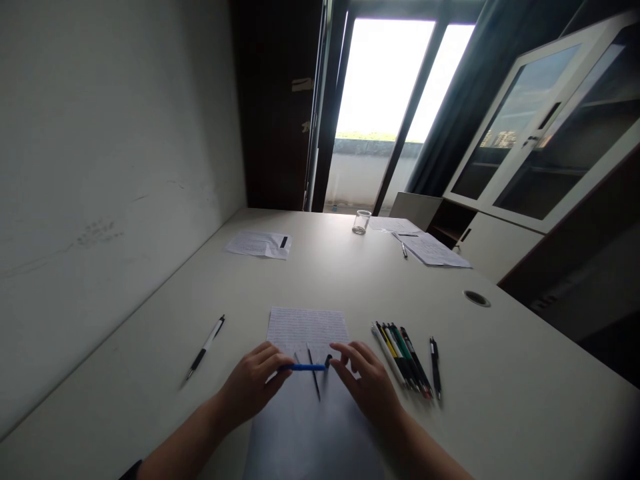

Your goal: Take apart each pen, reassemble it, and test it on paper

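My left hand (257,381) and my right hand (364,378) hold a blue pen (303,367) between them, level and crosswise, just above a lined sheet of paper (307,328). The left fingers pinch the pen's left end. Fingertips of the right hand close on its dark right end. A thin dark stick, perhaps a refill (313,372), lies on the paper under the pen. Several pens (401,359) lie in a row just right of my right hand, with one black pen (435,367) a little apart.
A black-and-white pen (205,347) lies on the white table (500,373) to the left. Farther back are a folded sheet (259,244), a glass (361,221), and papers with a pen (431,249). A cable hole (477,298) is at right. A wall runs along the left.
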Motion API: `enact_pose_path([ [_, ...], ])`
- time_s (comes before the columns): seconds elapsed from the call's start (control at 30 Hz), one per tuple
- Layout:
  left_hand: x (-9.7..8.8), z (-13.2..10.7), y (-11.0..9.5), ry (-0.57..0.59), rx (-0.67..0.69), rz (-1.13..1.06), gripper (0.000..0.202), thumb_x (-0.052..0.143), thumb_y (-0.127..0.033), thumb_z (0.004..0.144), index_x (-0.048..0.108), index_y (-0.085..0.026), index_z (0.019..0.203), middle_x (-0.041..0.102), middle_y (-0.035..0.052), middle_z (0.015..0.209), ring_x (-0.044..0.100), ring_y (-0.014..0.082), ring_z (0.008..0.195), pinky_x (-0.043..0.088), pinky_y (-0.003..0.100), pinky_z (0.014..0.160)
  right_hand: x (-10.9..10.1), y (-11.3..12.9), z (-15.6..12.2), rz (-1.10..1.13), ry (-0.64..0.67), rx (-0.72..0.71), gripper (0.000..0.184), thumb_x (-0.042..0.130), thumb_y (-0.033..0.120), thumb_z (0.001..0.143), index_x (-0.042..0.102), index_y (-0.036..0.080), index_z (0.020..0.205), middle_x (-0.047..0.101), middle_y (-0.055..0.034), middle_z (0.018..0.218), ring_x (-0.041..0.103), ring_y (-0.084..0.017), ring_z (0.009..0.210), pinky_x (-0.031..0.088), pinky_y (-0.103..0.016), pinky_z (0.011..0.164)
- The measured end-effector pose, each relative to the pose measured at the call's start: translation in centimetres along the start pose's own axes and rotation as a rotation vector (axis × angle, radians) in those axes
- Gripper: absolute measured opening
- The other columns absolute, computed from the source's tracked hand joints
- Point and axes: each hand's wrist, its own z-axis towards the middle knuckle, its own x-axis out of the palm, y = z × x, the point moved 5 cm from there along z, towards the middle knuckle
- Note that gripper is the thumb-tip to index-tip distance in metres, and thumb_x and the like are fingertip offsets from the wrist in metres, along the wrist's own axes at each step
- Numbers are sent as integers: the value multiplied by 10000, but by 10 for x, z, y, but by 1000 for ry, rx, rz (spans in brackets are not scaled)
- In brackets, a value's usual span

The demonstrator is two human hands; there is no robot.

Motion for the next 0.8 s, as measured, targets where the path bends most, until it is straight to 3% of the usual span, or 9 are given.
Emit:
enact_pose_path([
  [0.27,-4,3,-2,-26,-20,7,130,498,-178,979,593,-207,1063,667,52,931,614,179,848,531,300,739,13,-3,2,-32,78,-18,161,538,177,937,631,199,1067,646,-64,889,604,-214,842,529,-357,746],
  [0.53,-1,1,4,-36,-29,-15,137,502,-159,975,579,-199,1081,655,53,967,611,169,875,549,284,748,-8,3,0,187,-94,36,142,561,137,917,595,212,1033,592,-22,809,543,-145,660,498,-274,603],
  [0.8,-1,0,2,-47,-27,-12,134,505,-148,973,578,-194,1076,654,52,959,609,168,867,550,282,738,-14,10,-1,306,-90,38,173,556,105,907,598,221,1028,587,-20,808,544,-150,675,488,-273,601],
])
